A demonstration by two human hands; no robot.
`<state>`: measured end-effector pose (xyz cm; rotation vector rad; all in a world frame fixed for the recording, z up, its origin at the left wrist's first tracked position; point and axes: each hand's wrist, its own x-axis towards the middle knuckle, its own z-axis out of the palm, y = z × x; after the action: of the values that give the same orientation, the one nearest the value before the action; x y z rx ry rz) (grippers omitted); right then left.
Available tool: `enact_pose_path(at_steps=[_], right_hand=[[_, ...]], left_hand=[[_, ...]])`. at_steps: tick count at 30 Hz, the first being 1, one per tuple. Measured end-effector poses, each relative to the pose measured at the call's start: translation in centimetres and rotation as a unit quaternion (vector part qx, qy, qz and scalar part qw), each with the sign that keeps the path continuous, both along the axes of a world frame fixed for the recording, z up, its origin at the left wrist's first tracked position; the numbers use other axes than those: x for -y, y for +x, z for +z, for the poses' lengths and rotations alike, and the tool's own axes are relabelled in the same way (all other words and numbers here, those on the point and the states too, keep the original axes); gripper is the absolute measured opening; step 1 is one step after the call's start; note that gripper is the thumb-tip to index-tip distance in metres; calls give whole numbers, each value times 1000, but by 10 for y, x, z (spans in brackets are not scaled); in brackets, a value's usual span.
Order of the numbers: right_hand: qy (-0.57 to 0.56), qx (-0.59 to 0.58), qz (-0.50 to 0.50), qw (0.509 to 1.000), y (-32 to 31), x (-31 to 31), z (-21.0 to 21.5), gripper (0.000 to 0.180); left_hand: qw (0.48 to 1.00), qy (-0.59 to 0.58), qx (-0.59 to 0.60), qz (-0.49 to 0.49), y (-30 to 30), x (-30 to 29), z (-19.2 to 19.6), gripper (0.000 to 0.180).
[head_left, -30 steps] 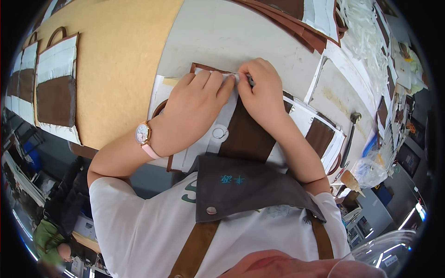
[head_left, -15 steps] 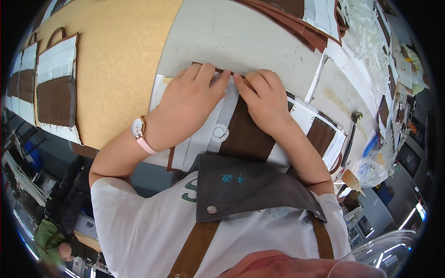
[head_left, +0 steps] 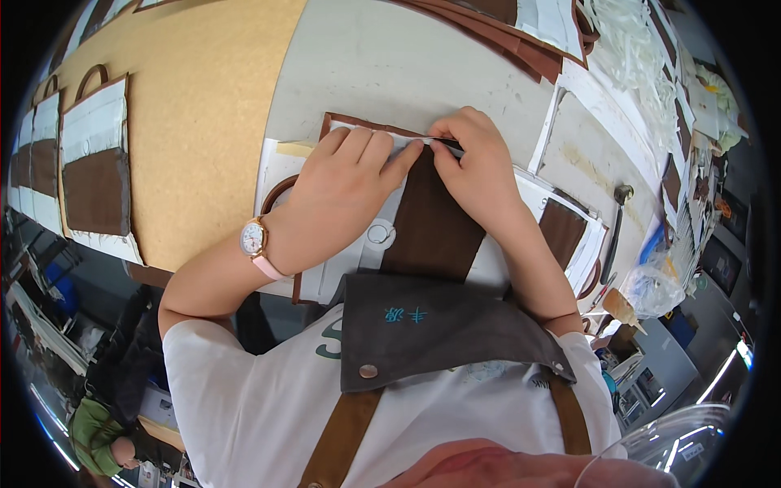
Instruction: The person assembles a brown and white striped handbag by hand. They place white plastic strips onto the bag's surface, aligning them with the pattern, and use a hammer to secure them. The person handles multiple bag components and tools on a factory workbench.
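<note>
A bag panel (head_left: 431, 220) lies on the worktop before me, white with a wide dark brown fabric strip, brown edging along its far side and a round magnet-like disc (head_left: 379, 233). My left hand (head_left: 346, 183) lies over its far left part, fingers curled at the brown edging, thumb and index meeting at the edge. Close beside it, my right hand (head_left: 476, 167) pinches the far edge at the top of the dark strip, where a thin dark flap shows between the fingers. A curved brown handle (head_left: 277, 193) shows left of my left wrist. My palms hide part of the panel.
More brown-and-white bag pieces (head_left: 96, 187) stand at the left on a tan board (head_left: 203, 122). Stacked brown pieces (head_left: 504, 37) lie at the far side. To the right are a dark-handled tool (head_left: 617, 228), a clear plastic bag (head_left: 651, 285) and white scraps (head_left: 626, 57). Someone in green (head_left: 98, 431) is at lower left.
My hands have shifted slightly along the far edge, uncovering more brown edging and the handle at left. The right fingers now pinch the edge, with a dark flap showing.
</note>
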<state>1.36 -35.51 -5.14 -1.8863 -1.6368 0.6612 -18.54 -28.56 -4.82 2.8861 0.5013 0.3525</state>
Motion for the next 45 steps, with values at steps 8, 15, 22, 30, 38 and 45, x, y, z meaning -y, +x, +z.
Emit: enact_pose_path(at_steps=[8,15,22,30,38,45], right_hand=[[141,93,82,982,1,9,-12,16],[126,181,138,966,3,10,-11,23],[199,286,175,921,2,25,-15,31],[190,121,34,974,22,31,-19,27],[146,66,11,987,30,40,-11,21],[197,176,51,963,29,43,-16,22]], left_hand=[[1000,22,-2,13,5,-1,3,47],[1000,6,15,20,6,-1,-3,49],[999,-37,-14,20,7,-3,-1,52],[997,-67,-19,25,25,33,3,53],[996,-54,-27,61,32,47,-1,57],[996,-39,-15,76,35,49,-5,56]])
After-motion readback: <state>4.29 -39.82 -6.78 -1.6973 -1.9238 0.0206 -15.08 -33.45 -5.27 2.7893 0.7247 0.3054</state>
